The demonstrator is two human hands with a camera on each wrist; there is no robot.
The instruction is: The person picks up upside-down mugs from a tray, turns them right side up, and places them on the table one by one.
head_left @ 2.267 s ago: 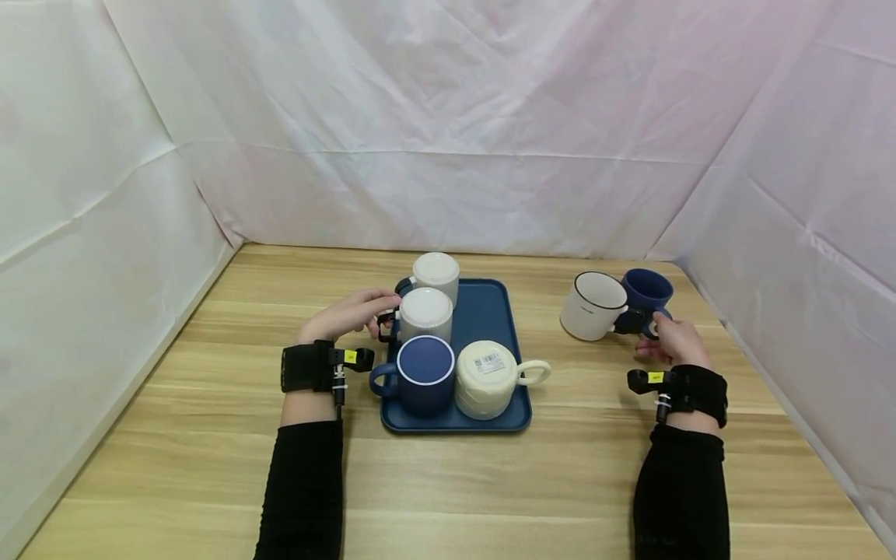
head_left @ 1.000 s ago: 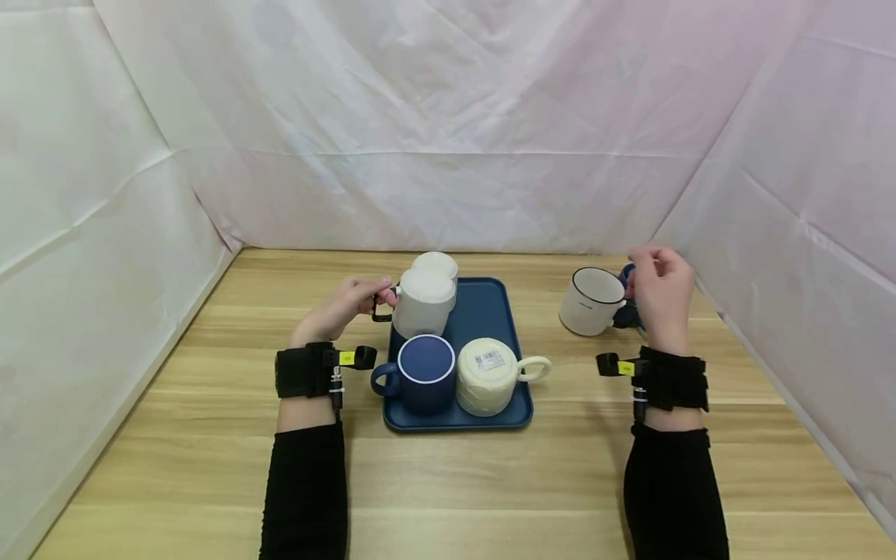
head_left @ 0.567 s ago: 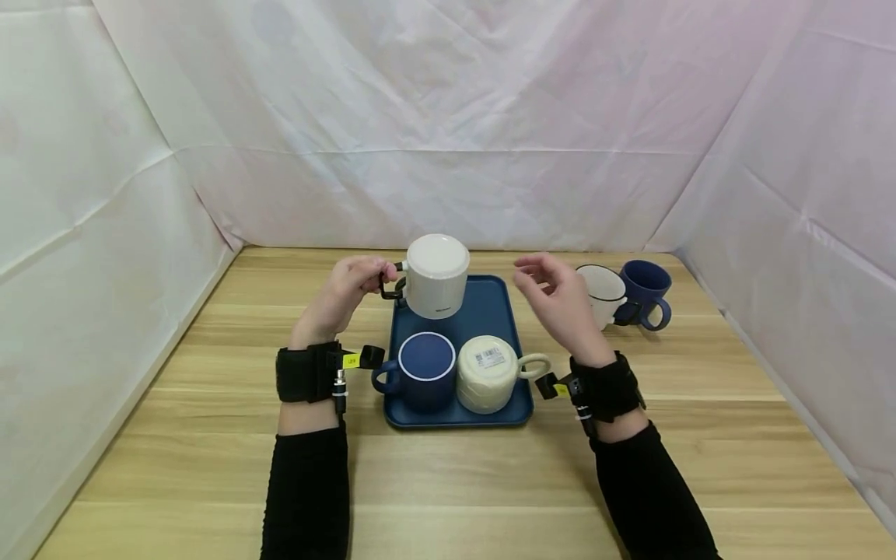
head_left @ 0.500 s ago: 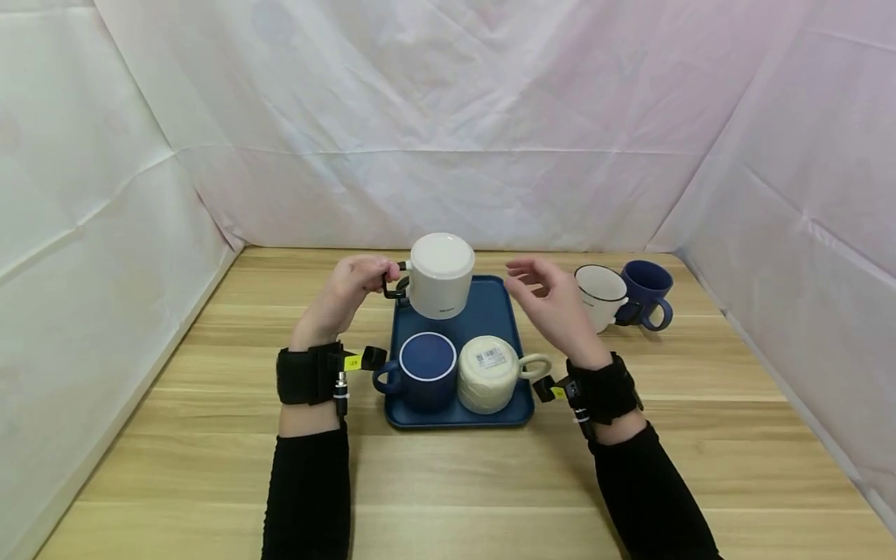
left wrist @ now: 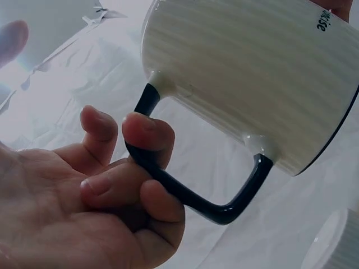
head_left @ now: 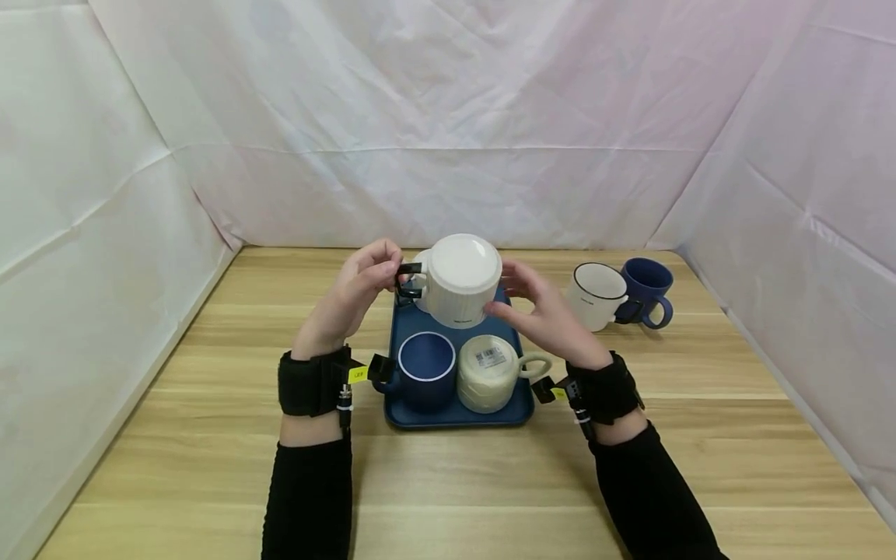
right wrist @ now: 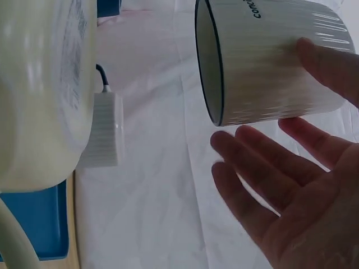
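A white ribbed mug [head_left: 462,280] with a dark handle [left wrist: 185,193] is held tilted above the back of the blue tray [head_left: 455,418]. My left hand [head_left: 367,284] pinches the handle, fingers [left wrist: 148,131] curled round it. My right hand [head_left: 525,303] is cupped at the mug's right side; its fingers [right wrist: 263,179] lie fairly straight under the mug [right wrist: 269,61] and one fingertip touches the wall. On the tray's front stand a blue mug [head_left: 425,367] and a cream mug [head_left: 488,373] with a barcode label, both upside down.
Another white mug [head_left: 418,274] stands on the tray behind the lifted one, mostly hidden. A white mug with a dark rim [head_left: 593,294] and a blue mug [head_left: 647,288] stand upright on the wooden table at the right. White cloth walls close in three sides.
My left hand lifted the white mug off the tray and tilted it. My right hand let go of the blue mug at the right, crossed over, and now touches the lifted mug.
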